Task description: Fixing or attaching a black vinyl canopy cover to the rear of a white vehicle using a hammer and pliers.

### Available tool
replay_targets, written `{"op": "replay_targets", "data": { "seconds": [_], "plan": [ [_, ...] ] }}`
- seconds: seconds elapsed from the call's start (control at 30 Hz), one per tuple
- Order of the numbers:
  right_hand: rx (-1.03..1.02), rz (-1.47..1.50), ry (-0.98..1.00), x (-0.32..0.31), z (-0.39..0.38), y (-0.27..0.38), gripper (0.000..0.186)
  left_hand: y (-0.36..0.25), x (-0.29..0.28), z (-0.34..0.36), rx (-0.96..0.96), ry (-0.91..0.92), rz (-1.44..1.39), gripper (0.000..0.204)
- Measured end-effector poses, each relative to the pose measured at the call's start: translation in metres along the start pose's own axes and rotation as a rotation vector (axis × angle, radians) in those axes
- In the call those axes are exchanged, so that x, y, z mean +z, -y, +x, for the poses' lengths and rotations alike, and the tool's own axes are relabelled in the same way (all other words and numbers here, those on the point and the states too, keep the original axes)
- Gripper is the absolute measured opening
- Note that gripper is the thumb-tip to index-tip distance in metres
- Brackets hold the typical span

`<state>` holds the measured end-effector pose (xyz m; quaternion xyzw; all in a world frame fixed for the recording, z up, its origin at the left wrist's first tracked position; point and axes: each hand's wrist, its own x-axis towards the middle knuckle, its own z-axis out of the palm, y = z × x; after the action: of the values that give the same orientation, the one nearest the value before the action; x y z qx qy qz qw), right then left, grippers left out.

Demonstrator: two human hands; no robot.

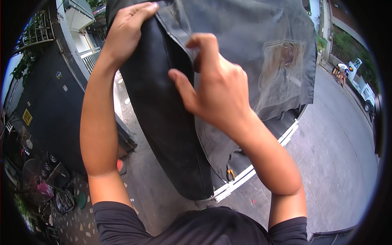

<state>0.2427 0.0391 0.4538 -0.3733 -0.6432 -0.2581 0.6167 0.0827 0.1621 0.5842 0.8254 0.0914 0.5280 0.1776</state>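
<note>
A large black and grey vinyl cover (228,24) hangs in front of me, with a loose black flap (155,106) down its left side. High on the left, my left hand (127,30) is closed on the top edge of the flap, where it meets the grey sheet. My right hand (216,83) is open beside the seam, thumb and index finger apart and bent. Nothing shows between them; its other fingers are partly hidden. A cloudy clear window (281,73) is set in the cover. Pliers with orange-yellow handles (230,174) hang or rest at the cover's lower edge.
A white metal frame (245,175) runs under the cover. To the left stand a dark gate (49,85), a fan (38,175) and a black plastic bag (64,201). On the right, a road (339,134) leads to a crouching person (342,73) and a white vehicle (363,90).
</note>
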Motion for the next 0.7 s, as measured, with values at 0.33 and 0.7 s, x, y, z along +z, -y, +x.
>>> {"op": "replay_targets", "data": {
  "seconds": [0.33,0.7],
  "plan": [
    [-0.069,0.023,0.034,0.027,0.018,-0.008,0.022,-0.002,0.003,-0.026,0.202,0.087,0.348,0.056],
    [-0.103,0.026,0.111,0.059,0.01,-0.014,0.044,0.031,0.013,-0.008,-0.007,-0.222,-0.029,0.043]
  ]
}}
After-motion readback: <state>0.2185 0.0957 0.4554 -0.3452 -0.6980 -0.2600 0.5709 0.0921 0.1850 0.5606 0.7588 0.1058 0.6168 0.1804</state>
